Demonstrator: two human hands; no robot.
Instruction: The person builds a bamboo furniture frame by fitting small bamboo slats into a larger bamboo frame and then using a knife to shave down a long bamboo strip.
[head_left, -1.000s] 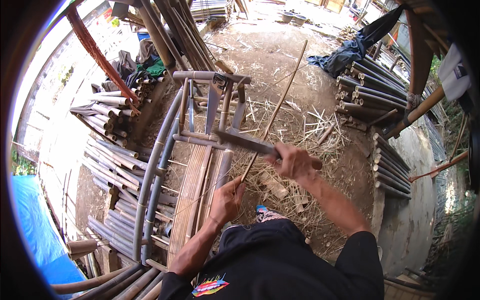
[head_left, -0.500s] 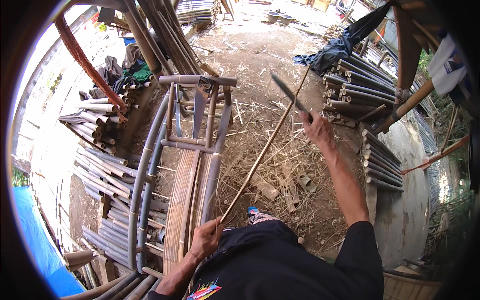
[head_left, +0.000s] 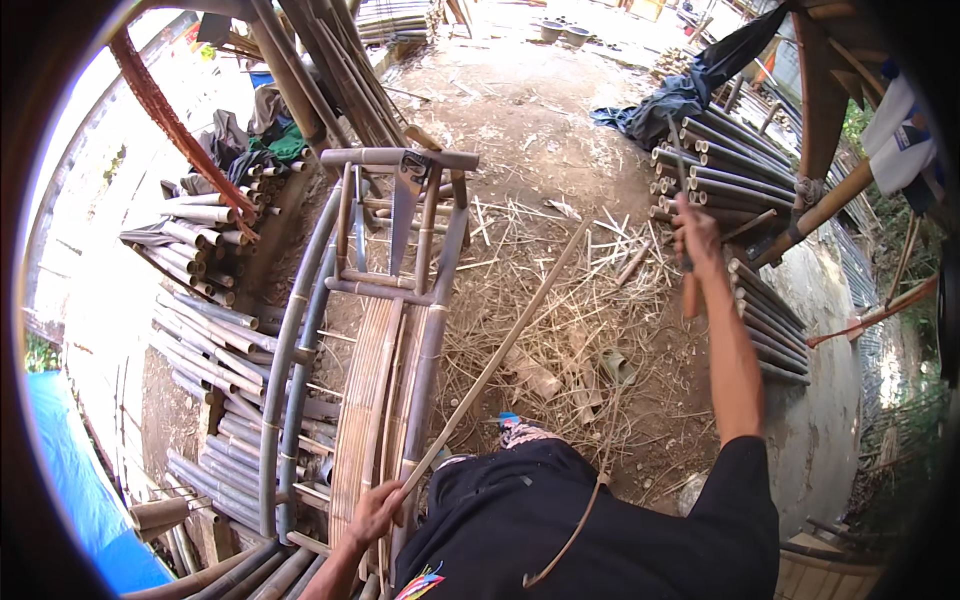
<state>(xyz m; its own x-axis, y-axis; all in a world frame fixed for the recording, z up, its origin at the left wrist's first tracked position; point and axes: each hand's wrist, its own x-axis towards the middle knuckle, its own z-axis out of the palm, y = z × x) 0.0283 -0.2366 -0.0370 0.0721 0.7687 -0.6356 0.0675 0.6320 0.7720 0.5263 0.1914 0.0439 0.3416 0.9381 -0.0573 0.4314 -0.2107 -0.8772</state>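
Observation:
My left hand (head_left: 377, 512) is closed around the near end of a long bamboo strip (head_left: 497, 358), which slants up and away to the right over the littered ground. Off to the right, my right hand (head_left: 697, 240) grips a knife (head_left: 679, 150), its dark blade pointing away and part of its brown handle showing below the fist. Blade and strip are well apart. A thin curved sliver of bamboo (head_left: 575, 535) hangs in front of my dark shirt. Left of the strip stands a bamboo bench frame (head_left: 431, 350) with a slatted top (head_left: 362, 410).
A handsaw (head_left: 404, 215) hangs on the frame's far end. Bamboo poles lie stacked at left (head_left: 215, 345) and right (head_left: 735, 185), with dark cloth (head_left: 655, 110) over the right stack. Shavings (head_left: 545, 320) cover the ground ahead. A blue tarp (head_left: 85, 490) is at lower left.
My right hand has swung right with the knife, away from the strip. My left hand has drawn back with the strip, whose far end is now nearer. A thin sliver now shows before my shirt.

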